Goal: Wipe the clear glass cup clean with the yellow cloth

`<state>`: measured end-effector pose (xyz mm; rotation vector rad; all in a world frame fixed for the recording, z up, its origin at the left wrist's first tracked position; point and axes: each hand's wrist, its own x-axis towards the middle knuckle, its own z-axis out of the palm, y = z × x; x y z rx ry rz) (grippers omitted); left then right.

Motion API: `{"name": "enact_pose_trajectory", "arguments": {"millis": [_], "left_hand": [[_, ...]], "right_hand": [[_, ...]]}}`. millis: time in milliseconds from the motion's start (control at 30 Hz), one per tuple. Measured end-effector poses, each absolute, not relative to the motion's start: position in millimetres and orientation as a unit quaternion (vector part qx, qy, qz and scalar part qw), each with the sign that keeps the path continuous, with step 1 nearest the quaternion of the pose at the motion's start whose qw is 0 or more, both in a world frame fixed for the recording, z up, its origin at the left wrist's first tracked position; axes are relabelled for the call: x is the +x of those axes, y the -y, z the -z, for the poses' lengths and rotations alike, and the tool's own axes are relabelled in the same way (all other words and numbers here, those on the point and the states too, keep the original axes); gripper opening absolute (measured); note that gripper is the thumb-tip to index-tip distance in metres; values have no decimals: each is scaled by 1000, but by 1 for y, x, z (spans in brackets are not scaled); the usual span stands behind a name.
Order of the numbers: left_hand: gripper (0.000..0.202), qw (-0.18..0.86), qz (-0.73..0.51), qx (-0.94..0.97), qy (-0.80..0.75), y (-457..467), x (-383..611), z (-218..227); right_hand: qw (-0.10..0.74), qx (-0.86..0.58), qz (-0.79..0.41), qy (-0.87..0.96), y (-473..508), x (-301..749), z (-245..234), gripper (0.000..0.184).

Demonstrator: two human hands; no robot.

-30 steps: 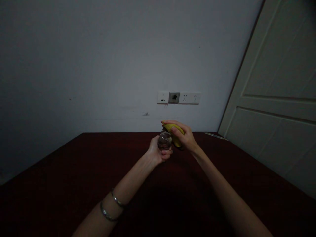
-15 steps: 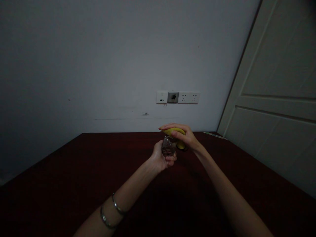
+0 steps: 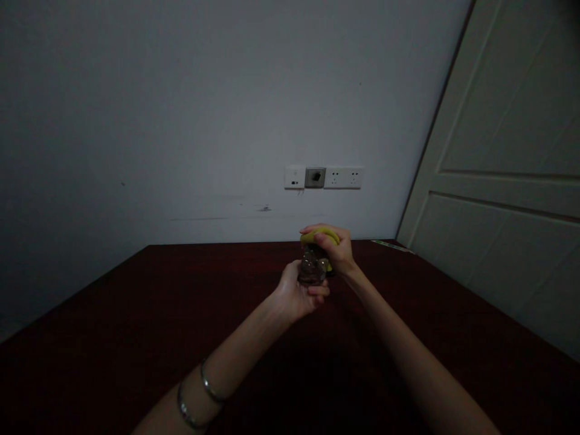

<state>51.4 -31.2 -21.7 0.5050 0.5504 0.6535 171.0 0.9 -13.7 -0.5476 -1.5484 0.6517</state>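
Near the back of the dark red table [image 3: 194, 302], my left hand [image 3: 299, 299] is wrapped round a clear, shiny object [image 3: 312, 270], like glass or crinkled plastic; its exact kind is too dim to tell. My right hand [image 3: 342, 251] grips a yellow curved object [image 3: 321, 233], thumb on the near side and fingers over the top. The yellow object sits right above the clear one and seems to touch it. A second bit of yellow shows under my right palm, mostly hidden.
Behind the table rises a pale wall [image 3: 203, 121] with a row of sockets and switches [image 3: 343, 177]. A white panelled door [image 3: 502, 151] stands on the right. A thin flat strip [image 3: 392, 246] lies at the table's back right corner.
My right hand has turned, with the yellow object now more rounded over the clear object's top. The lower yellow part has become more hidden. My left hand has hardly moved.
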Motion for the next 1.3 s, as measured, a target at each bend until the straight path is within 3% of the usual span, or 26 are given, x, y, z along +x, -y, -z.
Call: {"name": "enact_pose_trajectory", "arguments": {"millis": [167, 333, 400, 500, 700, 1067, 1300], "left_hand": [[52, 882, -285, 306, -218, 29, 47, 22], [71, 795, -338, 426, -269, 30, 55, 26], [69, 735, -394, 457, -310, 30, 60, 32], [52, 594, -495, 544, -326, 32, 63, 42], [70, 368, -558, 671, -323, 32, 55, 48], [54, 355, -595, 632, -347, 28, 50, 43], [54, 210, -555, 687, -419, 25, 50, 43]], "right_hand": [[675, -280, -285, 620, 2, 169, 6, 33], [748, -302, -350, 476, -5, 165, 1, 42], [753, -310, -387, 433, -8, 164, 1, 42], [739, -319, -444, 394, -13, 166, 3, 43], [699, -320, -551, 324, -20, 171, 6, 40], [660, -320, -557, 389, -26, 163, 17, 43], [634, -319, -601, 367, -20, 162, 13, 42]]}}
